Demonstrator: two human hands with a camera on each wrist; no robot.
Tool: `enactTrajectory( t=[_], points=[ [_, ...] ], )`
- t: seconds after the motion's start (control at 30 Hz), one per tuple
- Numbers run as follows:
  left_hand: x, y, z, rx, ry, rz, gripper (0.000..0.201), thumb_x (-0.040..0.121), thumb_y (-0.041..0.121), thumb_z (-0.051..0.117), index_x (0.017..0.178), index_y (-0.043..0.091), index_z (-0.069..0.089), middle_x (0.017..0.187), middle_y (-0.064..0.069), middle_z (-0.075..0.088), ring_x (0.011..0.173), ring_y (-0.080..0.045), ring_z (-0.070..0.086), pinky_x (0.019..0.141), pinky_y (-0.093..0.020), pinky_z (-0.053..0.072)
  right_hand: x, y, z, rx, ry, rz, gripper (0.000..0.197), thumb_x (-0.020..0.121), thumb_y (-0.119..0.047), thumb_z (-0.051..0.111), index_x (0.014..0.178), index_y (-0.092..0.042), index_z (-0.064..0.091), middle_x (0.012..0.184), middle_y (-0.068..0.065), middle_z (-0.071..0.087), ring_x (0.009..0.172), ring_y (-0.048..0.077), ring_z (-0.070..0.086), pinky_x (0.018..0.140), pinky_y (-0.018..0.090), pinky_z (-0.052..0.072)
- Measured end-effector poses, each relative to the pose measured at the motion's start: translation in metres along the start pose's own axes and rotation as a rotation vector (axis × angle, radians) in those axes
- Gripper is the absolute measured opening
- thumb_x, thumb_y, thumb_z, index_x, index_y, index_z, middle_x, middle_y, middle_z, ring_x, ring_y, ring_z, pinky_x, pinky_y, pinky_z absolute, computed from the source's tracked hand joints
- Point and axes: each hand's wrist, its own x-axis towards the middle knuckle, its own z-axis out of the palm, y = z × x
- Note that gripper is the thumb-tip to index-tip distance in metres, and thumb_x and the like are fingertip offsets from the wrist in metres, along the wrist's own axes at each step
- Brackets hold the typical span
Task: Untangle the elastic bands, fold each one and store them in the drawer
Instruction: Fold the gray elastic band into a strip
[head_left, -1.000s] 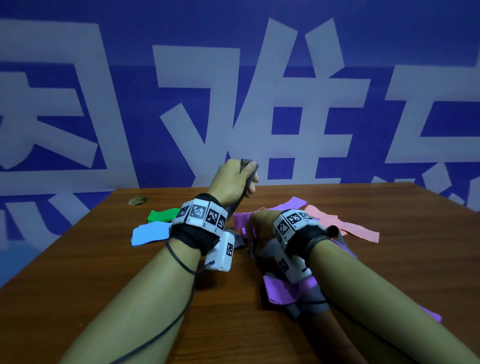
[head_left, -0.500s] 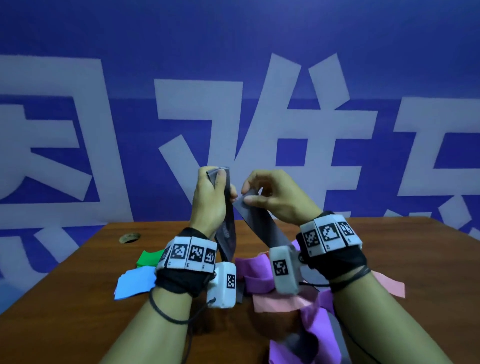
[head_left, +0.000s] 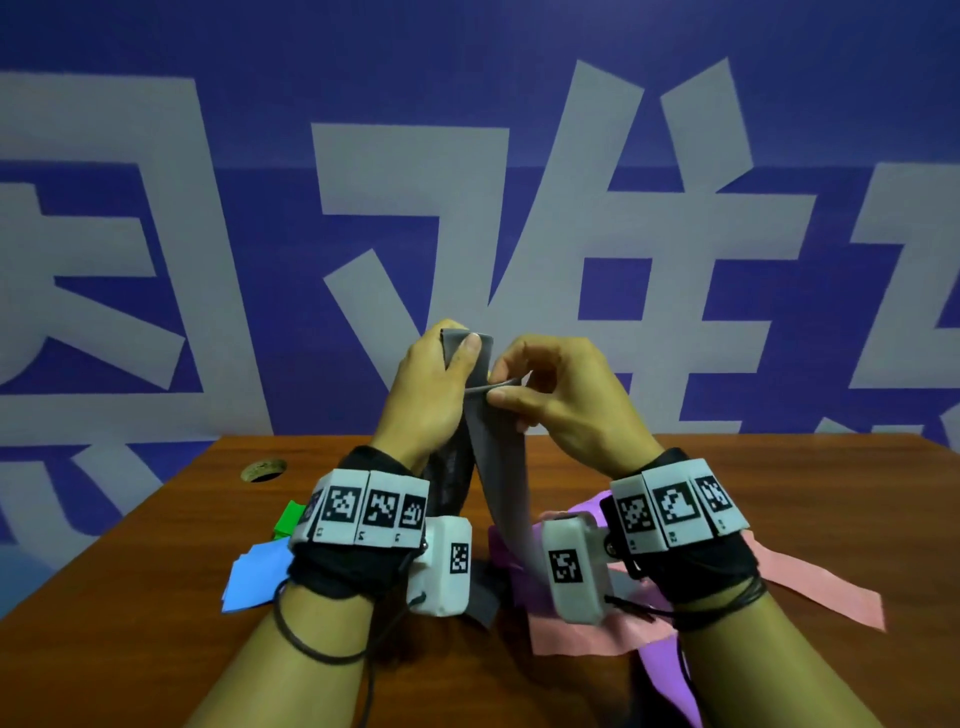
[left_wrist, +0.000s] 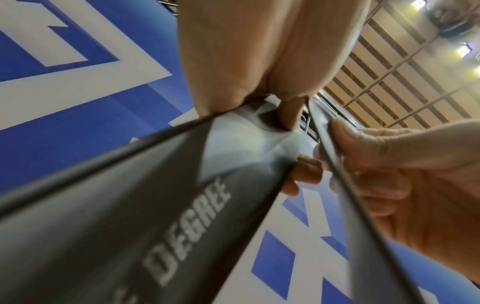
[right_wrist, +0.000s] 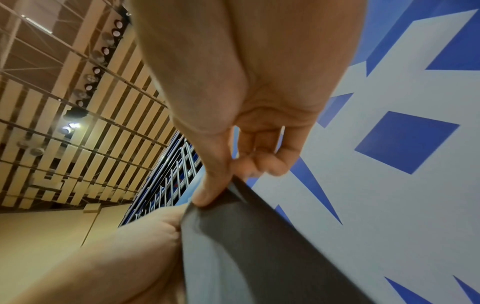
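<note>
Both hands hold a grey elastic band (head_left: 498, 467) up above the wooden table (head_left: 810, 499). My left hand (head_left: 441, 374) pinches one end of it at the top, thumb over the flat strip. Just to the right, my right hand (head_left: 524, 389) pinches the other end between thumb and forefinger. The two ends nearly meet, and the band hangs down between my wrists. In the left wrist view the grey band (left_wrist: 145, 216) shows the printed word DEGREE. The right wrist view shows the grey band (right_wrist: 249, 246) under my thumb.
On the table lie a pink band (head_left: 821, 587), a purple band (head_left: 670, 670), a folded blue band (head_left: 254, 574) and a green band (head_left: 288, 517). A round cable hole (head_left: 263, 469) sits at the back left. A blue wall with large white characters stands behind.
Both hands rose from the pile with the grey band. My right hand came up and took its other end, and the two ends have since drawn close together.
</note>
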Motion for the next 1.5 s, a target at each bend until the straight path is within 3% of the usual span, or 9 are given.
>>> enactTrajectory(
  t=[0.13, 0.27, 0.43, 0.63, 0.8, 1.07, 1.23, 1.37, 1.5],
  points=[
    [-0.004, 0.008, -0.004, -0.029, -0.047, 0.071, 0.029, 0.106, 0.030, 0.042, 0.094, 0.009, 0.059, 0.087, -0.010, 0.065, 0.079, -0.019, 0.063, 0.066, -0.027, 0.048, -0.001, -0.002, -0.006, 0.030, -0.013, -0.011, 0.009, 0.080, -0.012, 0.079, 0.079, -0.015, 0.070, 0.073, -0.008, 0.065, 0.054, 0.017, 0.043, 0.054, 0.027, 0.040],
    [-0.007, 0.014, -0.001, -0.132, -0.090, 0.058, 0.032, 0.106, 0.032, 0.041, 0.089, 0.015, 0.061, 0.077, 0.005, 0.065, 0.075, -0.010, 0.063, 0.069, -0.028, 0.050, -0.001, -0.005, -0.010, 0.133, 0.006, -0.025, 0.008, 0.081, -0.003, 0.077, 0.079, -0.006, 0.069, 0.071, 0.002, 0.067, 0.054, 0.016, 0.055, 0.055, 0.025, 0.046],
    [-0.007, 0.014, 0.002, -0.234, -0.063, -0.064, 0.030, 0.103, 0.042, 0.039, 0.108, 0.017, 0.055, 0.092, -0.007, 0.062, 0.082, -0.019, 0.063, 0.078, -0.043, 0.054, -0.002, -0.002, -0.010, 0.209, -0.039, 0.051, 0.005, 0.087, 0.003, 0.068, 0.084, 0.001, 0.065, 0.076, 0.016, 0.072, 0.069, 0.029, 0.072, 0.069, 0.043, 0.061],
    [-0.007, 0.015, -0.006, -0.138, -0.080, -0.006, 0.024, 0.108, 0.022, 0.032, 0.103, 0.012, 0.054, 0.080, -0.003, 0.066, 0.071, -0.014, 0.065, 0.063, -0.024, 0.053, -0.004, -0.008, -0.016, 0.205, -0.131, 0.028, 0.003, 0.090, 0.001, 0.064, 0.090, 0.001, 0.062, 0.083, 0.021, 0.071, 0.072, 0.030, 0.073, 0.068, 0.040, 0.062],
    [-0.011, 0.014, 0.000, -0.102, -0.195, -0.003, 0.022, 0.108, 0.029, 0.037, 0.104, 0.017, 0.055, 0.089, -0.011, 0.068, 0.083, -0.027, 0.068, 0.077, -0.043, 0.057, 0.001, -0.008, -0.002, 0.147, 0.125, -0.007, 0.005, 0.087, -0.004, 0.071, 0.086, -0.004, 0.066, 0.073, 0.007, 0.069, 0.057, 0.025, 0.068, 0.054, 0.028, 0.054],
    [-0.014, 0.019, 0.001, -0.327, -0.258, -0.073, 0.022, 0.107, 0.026, 0.040, 0.097, 0.011, 0.052, 0.075, 0.000, 0.066, 0.070, -0.012, 0.068, 0.064, -0.025, 0.053, 0.001, -0.010, 0.008, 0.045, 0.277, -0.008, 0.006, 0.087, -0.012, 0.072, 0.086, -0.011, 0.067, 0.079, 0.006, 0.068, 0.058, 0.017, 0.064, 0.046, 0.019, 0.050],
    [-0.017, 0.022, 0.006, -0.416, -0.290, -0.059, 0.058, 0.090, 0.063, 0.023, 0.098, 0.015, 0.056, 0.080, -0.006, 0.070, 0.078, -0.021, 0.070, 0.072, -0.033, 0.058, 0.001, -0.010, 0.008, 0.054, 0.321, -0.008, 0.008, 0.088, -0.011, 0.072, 0.085, -0.008, 0.065, 0.072, 0.007, 0.066, 0.048, 0.015, 0.062, 0.044, 0.021, 0.048],
    [-0.019, 0.020, 0.007, -0.497, -0.328, -0.046, 0.071, 0.072, 0.081, 0.018, 0.086, 0.024, 0.059, 0.080, -0.018, 0.066, 0.076, -0.032, 0.066, 0.074, -0.041, 0.055, 0.001, -0.012, 0.009, -0.006, 0.348, -0.027, 0.009, 0.087, -0.015, 0.074, 0.088, -0.010, 0.066, 0.075, 0.001, 0.067, 0.047, 0.015, 0.062, 0.042, 0.030, 0.053],
    [-0.017, 0.015, 0.005, -0.532, -0.349, -0.027, 0.089, 0.062, 0.090, 0.018, 0.097, 0.017, 0.055, 0.084, -0.021, 0.065, 0.076, -0.036, 0.065, 0.077, -0.047, 0.056, 0.000, -0.016, 0.008, -0.048, 0.357, -0.070, 0.011, 0.087, -0.017, 0.074, 0.090, -0.010, 0.067, 0.076, -0.006, 0.065, 0.044, 0.012, 0.061, 0.043, 0.029, 0.053]
  ],
)
